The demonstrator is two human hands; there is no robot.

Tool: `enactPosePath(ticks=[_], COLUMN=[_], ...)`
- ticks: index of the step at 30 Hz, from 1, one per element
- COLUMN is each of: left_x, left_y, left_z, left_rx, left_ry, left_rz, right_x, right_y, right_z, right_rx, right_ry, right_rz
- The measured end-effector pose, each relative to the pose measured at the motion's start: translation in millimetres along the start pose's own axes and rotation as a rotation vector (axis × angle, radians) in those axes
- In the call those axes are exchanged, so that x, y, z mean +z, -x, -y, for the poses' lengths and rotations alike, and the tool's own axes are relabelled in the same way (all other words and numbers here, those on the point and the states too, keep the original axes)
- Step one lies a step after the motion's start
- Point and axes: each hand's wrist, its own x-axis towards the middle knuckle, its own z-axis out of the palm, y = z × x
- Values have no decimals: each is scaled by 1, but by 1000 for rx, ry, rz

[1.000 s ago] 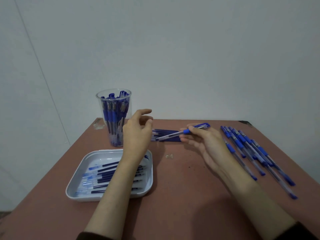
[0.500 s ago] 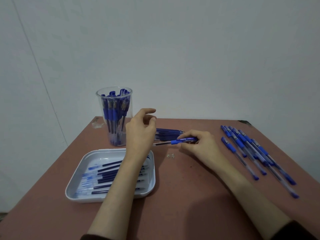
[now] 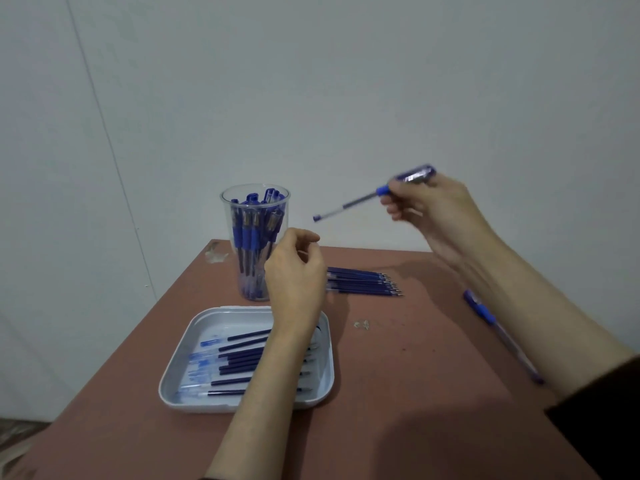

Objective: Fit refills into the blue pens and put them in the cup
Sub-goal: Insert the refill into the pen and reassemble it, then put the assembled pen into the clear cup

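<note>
Head camera shows me the right hand point(image 3: 433, 209) raised well above the table point(image 3: 398, 375), fingers curled round 1 blue pen point(image 3: 360, 201) at its cap end — tip slanting down-left toward the cup point(image 3: 227, 216) of pens at the back-left corner. Left hand point(image 3: 294, 275) hovers beside the cup, over the tray point(image 3: 173, 375) — fingers loosely curled, holding nothing.

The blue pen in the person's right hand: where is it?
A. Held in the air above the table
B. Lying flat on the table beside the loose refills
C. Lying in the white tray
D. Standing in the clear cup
A: the right hand grips the blue pen in the air, well clear of the table, with its tip slanting down toward the clear cup.
</note>
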Motion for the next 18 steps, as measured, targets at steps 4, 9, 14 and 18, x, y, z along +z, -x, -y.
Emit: enactPosePath(ticks=[4,9,14,18], left_x=[-1,-1,0,0], left_y=[0,0,-1,0], left_z=[-1,0,0,-1], left_rx=[-35,-44,-53,-54], left_ry=[22,11,8,-1], left_rz=[19,45,60,75], right_x=[41,93,119,124], right_y=[-26,-44,-50,-51], right_z=[28,26,10,-1], right_rx=[-233,-339,-334,-224], right_ry=[108,323,707,913], right_rz=[-16,91,220,335])
